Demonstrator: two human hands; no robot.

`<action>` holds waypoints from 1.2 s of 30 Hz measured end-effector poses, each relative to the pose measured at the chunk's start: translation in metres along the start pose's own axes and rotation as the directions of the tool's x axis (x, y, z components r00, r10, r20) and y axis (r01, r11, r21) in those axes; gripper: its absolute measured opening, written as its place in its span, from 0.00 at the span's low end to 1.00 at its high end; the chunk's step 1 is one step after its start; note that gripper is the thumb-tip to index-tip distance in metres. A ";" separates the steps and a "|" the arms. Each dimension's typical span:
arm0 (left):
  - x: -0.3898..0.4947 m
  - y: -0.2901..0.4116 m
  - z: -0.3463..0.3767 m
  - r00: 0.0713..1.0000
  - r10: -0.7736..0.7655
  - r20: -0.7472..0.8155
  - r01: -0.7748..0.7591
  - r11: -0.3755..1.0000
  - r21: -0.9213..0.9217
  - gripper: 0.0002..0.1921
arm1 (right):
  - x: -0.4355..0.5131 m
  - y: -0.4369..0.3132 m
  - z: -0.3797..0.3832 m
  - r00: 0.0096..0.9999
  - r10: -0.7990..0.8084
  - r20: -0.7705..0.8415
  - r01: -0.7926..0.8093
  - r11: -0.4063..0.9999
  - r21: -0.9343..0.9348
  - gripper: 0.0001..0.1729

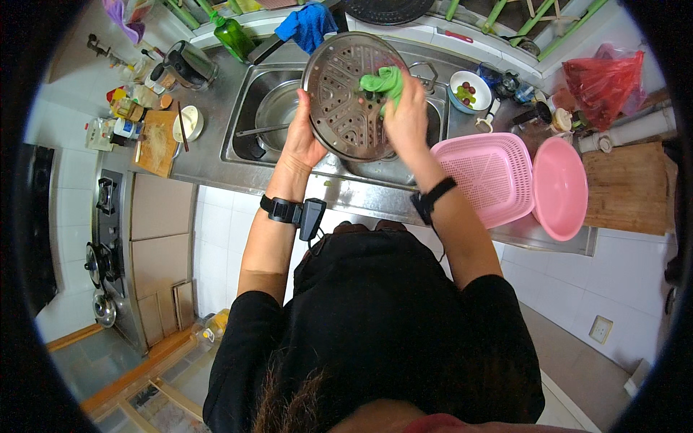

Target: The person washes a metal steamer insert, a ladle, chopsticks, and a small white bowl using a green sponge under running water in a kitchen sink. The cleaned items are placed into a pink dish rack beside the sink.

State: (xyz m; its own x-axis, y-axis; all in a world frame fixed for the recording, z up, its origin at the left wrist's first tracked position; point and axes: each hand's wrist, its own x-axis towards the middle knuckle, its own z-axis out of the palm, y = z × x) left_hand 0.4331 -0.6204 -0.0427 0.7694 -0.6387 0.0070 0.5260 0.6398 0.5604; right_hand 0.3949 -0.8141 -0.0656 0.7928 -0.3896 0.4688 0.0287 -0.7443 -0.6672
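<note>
My left hand (305, 135) grips the lower left rim of a round perforated metal steamer tray (341, 113), which is tilted up over the sink. In my right hand (407, 116) is a bunched green cloth (383, 82), pressed against the tray's face on its right side. Beneath and behind the tray lies a stainless steel double-bowl sink (234, 127). A round metal pot (273, 111) sits in the left bowl, with a long handle (260, 130) reaching across it. The tray hides much of the sink's middle and part of the right bowl.
Right of the sink are a pink basket (482, 178), a pink basin (560, 189) and a bowl of fruit (470, 93). On the left stand an electric kettle (189, 65), a green bottle (231, 38), a cutting board (156, 143) and a bowl with chopsticks (190, 123). A blue cloth (307, 26) hangs behind.
</note>
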 end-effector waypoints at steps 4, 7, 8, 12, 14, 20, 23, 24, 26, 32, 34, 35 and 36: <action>0.009 -0.003 -0.004 0.988 0.028 -0.151 -0.024 0.999 0.027 0.37 | -0.065 -0.030 0.007 0.964 -0.237 0.118 0.228 0.970 0.088 0.31; 0.008 -0.011 -0.004 0.954 -0.039 -0.296 0.059 0.997 0.056 0.40 | -0.062 -0.041 0.008 0.913 -0.400 0.084 0.365 0.890 0.274 0.26; 0.005 -0.015 -0.002 0.989 -0.148 0.024 0.149 0.988 -0.030 0.41 | -0.050 -0.039 0.006 0.876 -0.476 0.080 0.439 0.854 0.280 0.27; 0.008 -0.032 0.015 0.997 -0.005 -0.071 0.026 0.956 0.293 0.32 | 0.000 -0.018 -0.014 0.867 -0.498 0.014 0.498 0.867 0.007 0.33; 0.008 -0.033 0.025 0.995 -0.059 -0.085 0.080 0.962 0.263 0.22 | 0.013 0.005 -0.031 0.927 -0.359 -0.105 0.354 0.933 -0.064 0.33; 0.022 -0.054 0.057 0.999 0.035 -0.024 -0.030 0.985 0.172 0.18 | -0.054 0.051 -0.046 0.957 0.254 -0.138 -0.256 0.967 0.005 0.29; 0.044 -0.086 0.067 0.999 -0.023 -0.048 0.029 0.991 0.130 0.19 | -0.108 0.066 -0.049 0.904 0.406 -0.136 -0.393 0.912 0.116 0.31; 0.049 -0.098 0.068 0.995 -0.089 -0.050 0.094 0.990 0.109 0.19 | -0.122 0.078 -0.059 0.869 0.477 -0.132 -0.436 0.865 0.250 0.31; 0.054 -0.126 0.066 0.981 -0.179 -0.077 0.186 0.979 0.090 0.18 | -0.141 0.107 -0.085 0.818 0.548 -0.176 -0.349 0.715 0.605 0.28; 0.081 -0.204 0.050 0.931 -0.358 -0.073 0.351 0.822 0.449 0.23 | -0.178 0.182 -0.157 0.795 0.520 -0.311 -0.535 0.844 0.044 0.23; 0.086 -0.225 0.044 0.926 -0.349 -0.147 0.377 0.827 0.417 0.25 | -0.188 0.189 -0.166 0.760 0.537 -0.365 -0.546 0.833 0.090 0.22; 0.087 -0.234 0.041 0.928 -0.345 -0.140 0.371 0.827 0.423 0.25 | -0.192 0.190 -0.169 0.756 0.525 -0.391 -0.530 0.841 0.103 0.21; 0.089 -0.241 0.039 0.924 -0.349 -0.155 0.381 0.820 0.427 0.26 | -0.196 0.190 -0.170 0.715 0.608 -0.345 -0.588 0.790 0.173 0.21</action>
State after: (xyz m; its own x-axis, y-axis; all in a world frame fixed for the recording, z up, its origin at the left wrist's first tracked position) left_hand 0.3603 -0.8481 -0.1446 0.5837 -0.7472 -0.3177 0.5699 0.0983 0.8158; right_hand 0.1419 -0.9716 -0.1858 0.3747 -0.9181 0.1290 -0.3383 -0.2649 -0.9030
